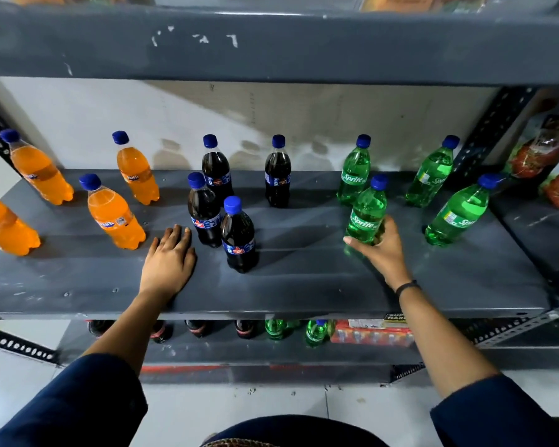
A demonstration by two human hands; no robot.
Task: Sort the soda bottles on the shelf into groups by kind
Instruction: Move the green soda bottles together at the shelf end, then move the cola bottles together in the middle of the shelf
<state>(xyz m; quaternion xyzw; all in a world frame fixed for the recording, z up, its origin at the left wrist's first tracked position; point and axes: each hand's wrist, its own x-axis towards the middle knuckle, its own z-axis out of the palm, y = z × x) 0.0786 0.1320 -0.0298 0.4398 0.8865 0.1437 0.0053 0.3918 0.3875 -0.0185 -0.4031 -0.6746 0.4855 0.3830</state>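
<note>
The right hand grips a green plastic Sprite bottle, apparently settling it among its group; the left hand rests open on the grey metal shelf.

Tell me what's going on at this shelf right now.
A person is sorting plastic soda bottles on a grey metal shelf. The right hand grips a green Sprite bottle near its base, among three other green bottles at the right. The left hand rests flat on the shelf, empty, beside the four dark cola bottles in the middle. Four orange Fanta bottles stand at the left. The kinds already look grouped.
</note>
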